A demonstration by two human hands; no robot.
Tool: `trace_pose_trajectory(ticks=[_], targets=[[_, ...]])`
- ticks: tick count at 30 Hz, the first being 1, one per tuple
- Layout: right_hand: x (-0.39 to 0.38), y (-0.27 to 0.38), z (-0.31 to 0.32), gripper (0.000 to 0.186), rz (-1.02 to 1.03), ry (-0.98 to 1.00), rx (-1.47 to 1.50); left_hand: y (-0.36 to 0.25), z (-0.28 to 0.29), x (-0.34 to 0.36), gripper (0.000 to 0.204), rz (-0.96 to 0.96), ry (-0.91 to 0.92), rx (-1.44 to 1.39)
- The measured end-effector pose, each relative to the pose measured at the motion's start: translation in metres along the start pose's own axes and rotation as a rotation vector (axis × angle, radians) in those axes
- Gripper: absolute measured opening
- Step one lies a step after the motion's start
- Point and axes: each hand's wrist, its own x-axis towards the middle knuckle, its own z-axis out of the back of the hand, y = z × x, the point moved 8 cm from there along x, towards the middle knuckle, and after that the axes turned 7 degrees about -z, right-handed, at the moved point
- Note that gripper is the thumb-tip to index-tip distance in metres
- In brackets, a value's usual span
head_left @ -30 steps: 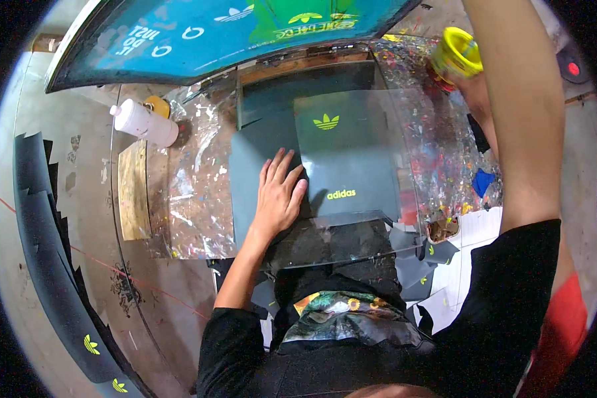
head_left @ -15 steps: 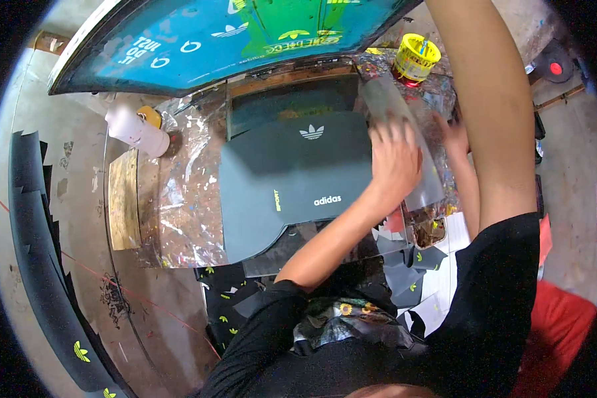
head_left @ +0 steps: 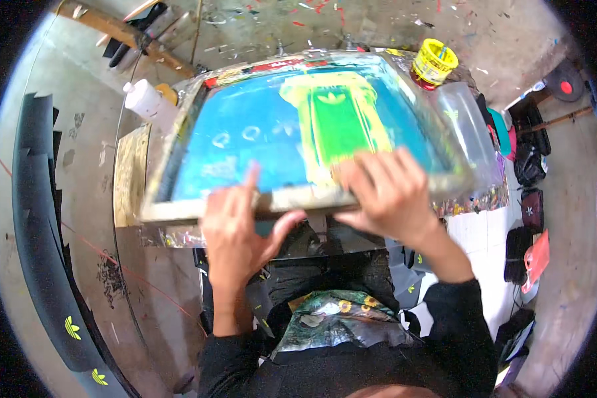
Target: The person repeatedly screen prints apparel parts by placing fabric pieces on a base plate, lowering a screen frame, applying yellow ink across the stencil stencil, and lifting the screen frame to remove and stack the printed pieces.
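A screen-printing frame [head_left: 292, 201] with a blue mesh [head_left: 245, 129] lies low over the work table, slightly blurred. Bright green and yellow ink [head_left: 341, 126] covers a block right of the mesh's middle. My right hand [head_left: 391, 192] grips the frame's near edge, its fingers over the top and its thumb underneath. My left hand [head_left: 235, 229] rests against the same edge further left, with index finger and thumb stretched apart. Whatever lies beneath the frame is hidden.
A yellow tub [head_left: 435, 63] stands at the table's far right corner, beside a clear plastic sheet [head_left: 471, 129]. A white bottle [head_left: 149, 99] and a wooden board [head_left: 131, 176] are on the left. Dark printed sheets [head_left: 40, 232] hang along the far left.
The raised frame has come down over the table, hiding the grey printed piece. My left hand has left the clear sheet for the frame's edge. Another person's hand at right is gone.
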Motion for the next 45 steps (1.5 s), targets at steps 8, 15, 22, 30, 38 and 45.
trace_pose_trajectory(ticks=[8, 15, 22, 30, 38, 45], targets=[[-0.084, 0.027, -0.084, 0.051, -0.066, 0.358, 0.231, 0.021, -0.102, -0.118, 0.064, 0.086, -0.042, -0.259], [-0.063, 0.007, -0.110, 0.035, -0.163, 0.413, 0.133, 0.023, -0.119, -0.129, 0.060, 0.104, -0.051, -0.304], [-0.058, -0.033, -0.117, 0.031, -0.414, 0.503, 0.111, 0.022, -0.117, -0.127, 0.057, 0.081, -0.068, -0.324], [-0.042, -0.035, -0.140, 0.034, -0.496, 0.489, 0.261, 0.025, -0.118, -0.125, 0.055, 0.124, 0.031, -0.339], [-0.023, -0.012, -0.148, 0.039, -0.213, 0.523, 0.362, 0.050, -0.122, -0.019, 0.062, -0.046, 0.755, -0.397], [-0.026, 0.012, -0.142, 0.026, 0.024, 0.510, 0.361, -0.010, -0.279, 0.240, 0.089, -0.154, 0.077, -0.768]])
